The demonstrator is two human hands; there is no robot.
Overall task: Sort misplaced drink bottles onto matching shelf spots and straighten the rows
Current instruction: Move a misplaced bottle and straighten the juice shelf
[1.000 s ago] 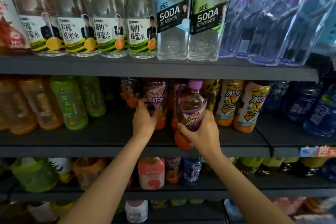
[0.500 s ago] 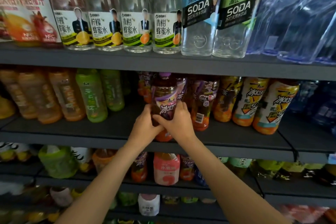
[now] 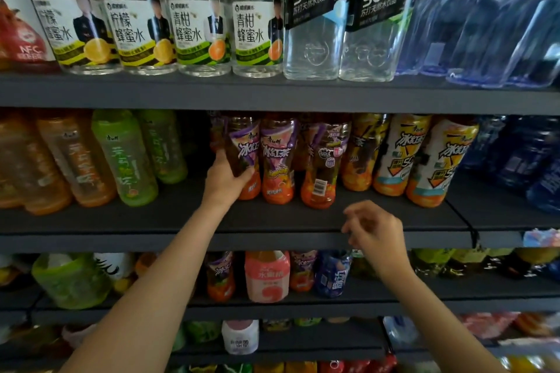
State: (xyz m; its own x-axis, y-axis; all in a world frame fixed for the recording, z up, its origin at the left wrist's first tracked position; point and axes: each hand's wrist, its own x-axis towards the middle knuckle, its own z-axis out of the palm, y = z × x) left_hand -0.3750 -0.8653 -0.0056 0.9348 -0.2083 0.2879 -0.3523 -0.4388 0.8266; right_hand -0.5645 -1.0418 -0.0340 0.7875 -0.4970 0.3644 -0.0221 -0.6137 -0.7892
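On middle shelf [image 3: 272,221], left hand [image 3: 225,182] reaches in, fingers wrapped round lower body of purple-label iced tea bottle [image 3: 244,157]; bottle upright, at left end of its row, touching matching bottle [image 3: 277,160] on its right. Right hand [image 3: 375,230] hangs before shelf edge, fingers loosely curled, holding nothing. Bottles hold dark amber tea. Yellow-label iced tea bottles [image 3: 397,157] further right; green tea bottles [image 3: 124,157] at left, apart.
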